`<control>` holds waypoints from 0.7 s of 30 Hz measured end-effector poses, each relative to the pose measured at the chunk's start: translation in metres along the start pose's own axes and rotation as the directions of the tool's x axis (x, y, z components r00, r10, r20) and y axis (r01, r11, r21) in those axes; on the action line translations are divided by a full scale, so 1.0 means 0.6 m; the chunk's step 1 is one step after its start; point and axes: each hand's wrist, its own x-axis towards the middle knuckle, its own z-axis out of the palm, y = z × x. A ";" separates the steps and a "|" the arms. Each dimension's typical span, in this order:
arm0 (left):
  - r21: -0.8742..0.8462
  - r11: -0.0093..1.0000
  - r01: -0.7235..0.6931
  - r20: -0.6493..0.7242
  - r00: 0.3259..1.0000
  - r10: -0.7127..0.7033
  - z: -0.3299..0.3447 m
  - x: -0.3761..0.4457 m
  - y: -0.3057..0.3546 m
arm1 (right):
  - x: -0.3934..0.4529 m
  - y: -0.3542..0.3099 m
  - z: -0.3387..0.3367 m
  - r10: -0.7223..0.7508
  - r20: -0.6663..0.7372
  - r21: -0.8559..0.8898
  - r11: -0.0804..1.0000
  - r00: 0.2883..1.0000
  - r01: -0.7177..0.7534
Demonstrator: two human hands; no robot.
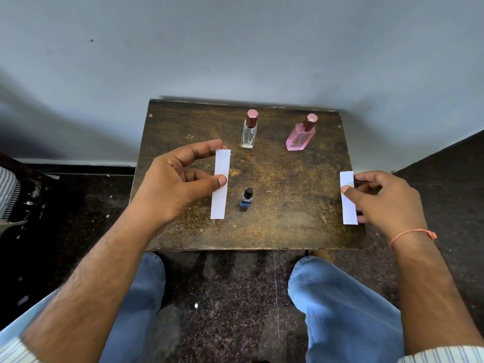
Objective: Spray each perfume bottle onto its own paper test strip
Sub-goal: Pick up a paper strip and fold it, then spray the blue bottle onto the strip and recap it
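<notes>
Strips (220,184) (348,199) pinched: left grip (180,179), right grip (385,197).

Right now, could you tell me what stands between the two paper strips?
In the head view, only the small blue bottle, beside the left strip; bare table reaches the right strip.

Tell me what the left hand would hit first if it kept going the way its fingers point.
Probably the clear bottle. The left hand, pinching a paper strip, points right and slightly away; height above the table is unclear, so it might pass above.
</notes>
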 end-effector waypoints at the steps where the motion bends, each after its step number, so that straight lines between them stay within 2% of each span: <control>1: 0.000 1.000 0.002 0.001 1.000 -0.002 -0.001 -0.001 0.001 | 0.001 0.001 0.002 -0.002 -0.016 -0.002 1.000 1.000 0.002; 9: 0.001 1.000 -0.004 -0.007 1.000 0.004 -0.004 -0.003 0.003 | -0.003 -0.010 0.010 -0.069 -0.040 -0.028 0.997 0.997 0.068; 12: 0.005 1.000 -0.012 -0.011 1.000 0.012 -0.004 -0.003 0.003 | -0.010 -0.017 0.016 -0.193 -0.187 -0.099 0.979 0.963 0.177; 15: -0.009 1.000 -0.028 -0.012 1.000 0.028 -0.006 -0.002 0.000 | -0.034 -0.049 0.039 -0.362 -0.256 -0.019 0.929 0.896 0.370; 18: -0.006 0.999 -0.041 -0.010 0.999 0.041 -0.005 -0.001 -0.001 | -0.061 -0.080 0.084 -0.525 -0.083 0.173 0.829 0.847 0.531; 21: -0.009 0.999 -0.038 -0.015 0.999 0.038 -0.005 -0.002 0.000 | -0.084 -0.092 0.127 -0.626 0.171 0.295 0.770 0.761 0.566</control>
